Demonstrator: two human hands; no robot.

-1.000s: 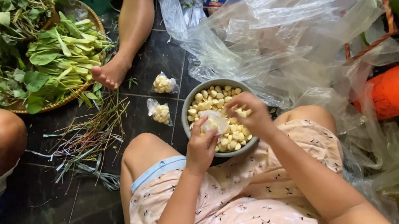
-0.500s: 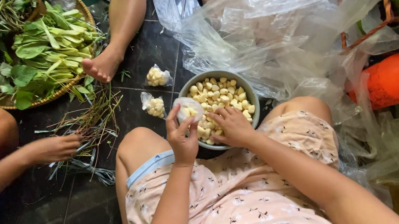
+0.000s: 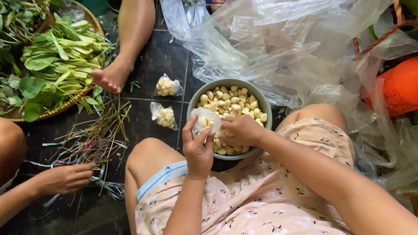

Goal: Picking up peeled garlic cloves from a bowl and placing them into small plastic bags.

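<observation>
Clear plastic, a small bag [image 3: 205, 119] pinched in the left hand [image 3: 198, 152], sits at ten o'clock from the right hand [image 3: 241, 131], which curls on garlic cloves [image 3: 232, 101] in the bowl [image 3: 265, 108].

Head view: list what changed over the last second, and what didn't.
The left hand shifted its small clear bag a little leftward at the bowl's rim; the right hand dipped into the garlic cloves. A co-worker's hand reached in to the loose stems. The two filled bags and basket of greens stayed put.
</observation>
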